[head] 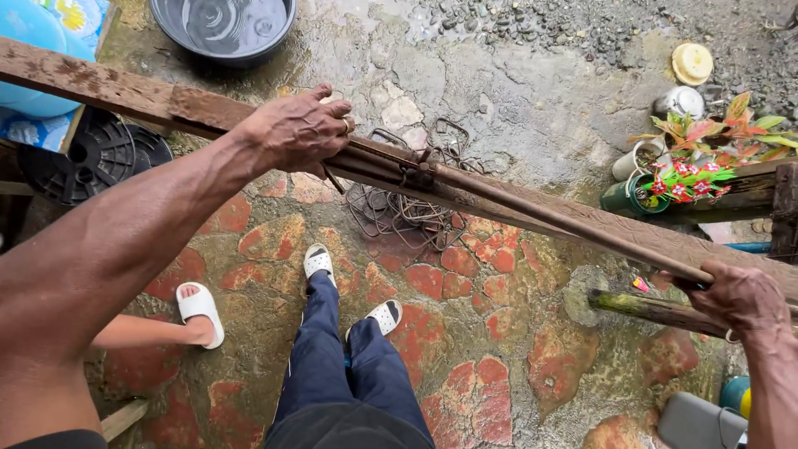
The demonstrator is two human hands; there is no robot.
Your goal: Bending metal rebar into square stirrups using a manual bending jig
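At ten o'clock a blue plastic container (29, 62) sits at the frame's edge, with a round black ribbed plastic disc (87, 158) just below it at nine o'clock. At eleven o'clock a dark round basin of water (224, 29) stands on the wet ground. A long weathered wooden plank (125, 96) runs from ten o'clock down toward three o'clock, and a long rusty metal rod (532, 216) lies along its top edge. The left hand (295, 133), just left of centre, is closed over the plank and the near end of the rod, fingers curled over the top, a ring on one finger. At seven o'clock another person's foot in a white sandal (198, 312) rests on the red-and-grey stone paving (490, 399); at six o'clock are the wearer's own blue trousers (349, 374) and white shoes. Just past centre, a tangle of bent rusty wire stirrups (407, 208) lies on the ground behind the plank. At two o'clock pots of red and green artificial flowers (698, 158) stand by a yellow round lid (692, 62). At four o'clock the right hand (740, 299) is wrapped tightly around the rod's far end, beside a mossy green pole (657, 309).
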